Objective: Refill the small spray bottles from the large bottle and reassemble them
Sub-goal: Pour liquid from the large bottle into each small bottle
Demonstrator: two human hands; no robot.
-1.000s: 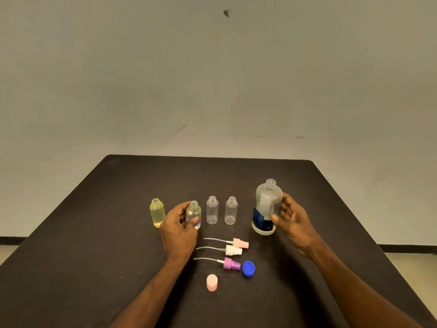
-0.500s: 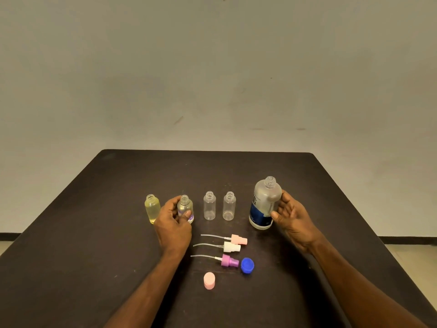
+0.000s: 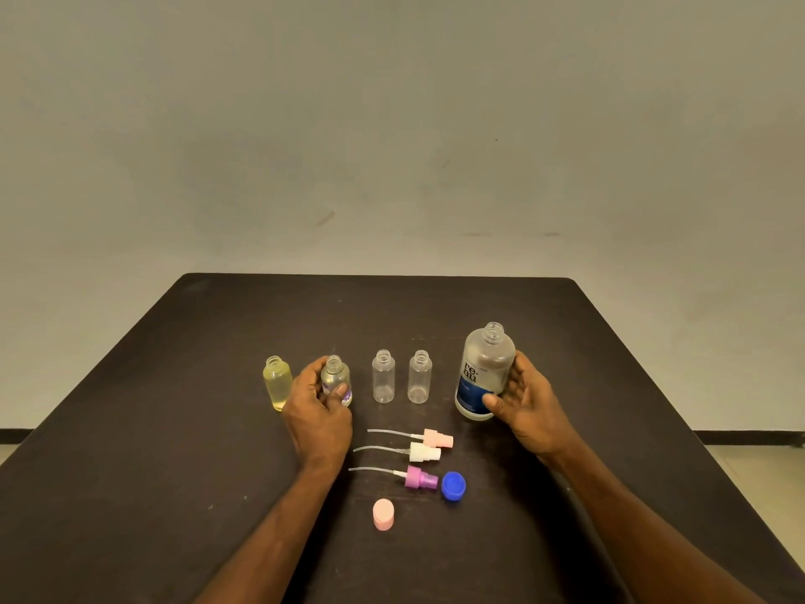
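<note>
While your left hand curls its fingers and thumb round the small bottle with the purple label, your right hand wraps the side of the large bottle, thumb low on its blue label. Both bottles stand upright on the black table, necks open and pointing up, and they sit well apart, with two clear empty bottles between them. So the pour, as I judge it, turns on closing that gap: the large bottle lies to the right of the held one and must tip leftward over its mouth. A yellow-filled bottle stands just left of your left hand. Three spray heads lie on their sides near you, tubes pointing left, beside a blue cap and pink cap.
</note>
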